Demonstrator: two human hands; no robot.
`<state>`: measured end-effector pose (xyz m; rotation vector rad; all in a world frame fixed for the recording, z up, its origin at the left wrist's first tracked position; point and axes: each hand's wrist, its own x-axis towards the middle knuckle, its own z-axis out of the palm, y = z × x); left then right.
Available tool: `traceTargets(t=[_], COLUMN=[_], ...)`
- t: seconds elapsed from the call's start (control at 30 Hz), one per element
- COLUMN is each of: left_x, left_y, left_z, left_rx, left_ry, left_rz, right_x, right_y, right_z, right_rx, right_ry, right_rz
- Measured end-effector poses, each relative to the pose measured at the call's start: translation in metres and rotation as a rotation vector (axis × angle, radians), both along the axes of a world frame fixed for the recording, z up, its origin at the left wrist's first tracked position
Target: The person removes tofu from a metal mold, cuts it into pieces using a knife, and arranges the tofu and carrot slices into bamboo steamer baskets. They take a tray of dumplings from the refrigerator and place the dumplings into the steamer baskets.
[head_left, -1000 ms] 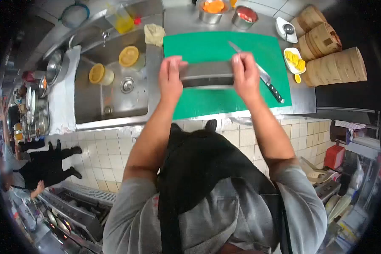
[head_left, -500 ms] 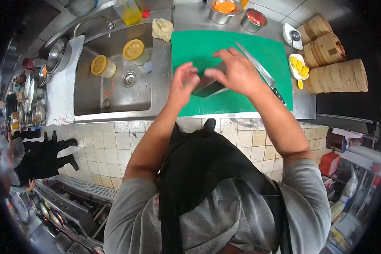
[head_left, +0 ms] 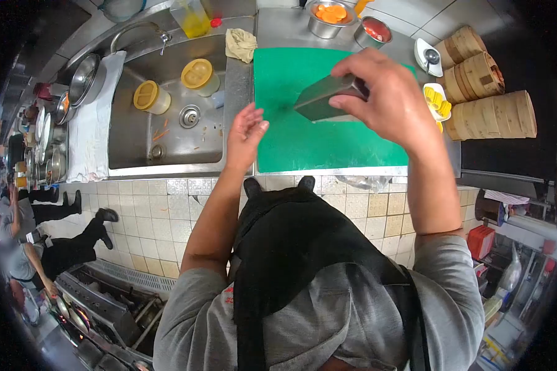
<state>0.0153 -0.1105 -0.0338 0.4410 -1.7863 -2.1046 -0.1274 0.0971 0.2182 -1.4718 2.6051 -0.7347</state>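
My right hand is closed on one end of a thick grey rectangular block, which looks like a sharpening stone. It holds the block tilted above the green cutting board. Holding nothing, my left hand hovers by the board's left edge, its fingers loosely bent and apart. A dark smudge marks the board between the hands. The knife seen earlier on the board's right side is hidden, with my right hand and forearm over that spot.
A steel sink holds two yellow-lidded tubs. A crumpled cloth lies beside the board. Behind it are bowls of orange slices and red food. Bamboo steamers and a yellow-food dish stand right. People are at far left.
My right hand has lifted the grey block and moved it right, turning it. My left hand has drawn away leftward. At far left, the people have shifted position.
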Motion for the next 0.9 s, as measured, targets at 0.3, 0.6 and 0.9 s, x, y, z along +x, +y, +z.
traceTargets(t=[0.3,0.6,0.9], left_x=[0.019,0.020,-0.030], left_y=[-0.021,-0.010,0.010], left_z=[0.009,0.007,-0.007], left_rx=[0.000,0.035,-0.053], left_ry=[-0.015,-0.057,-0.164], left_rz=[0.095,0.080,0.006], right_x=[-0.026,-0.046,-0.034], right_y=[-0.030,-0.039,0.007], right_z=[-0.029,-0.080,-0.099], right_rx=[0.070,0.182,-0.002], right_ry=[0.019,-0.019,-0.140], right_rz=[-0.021,-0.055,-0.140])
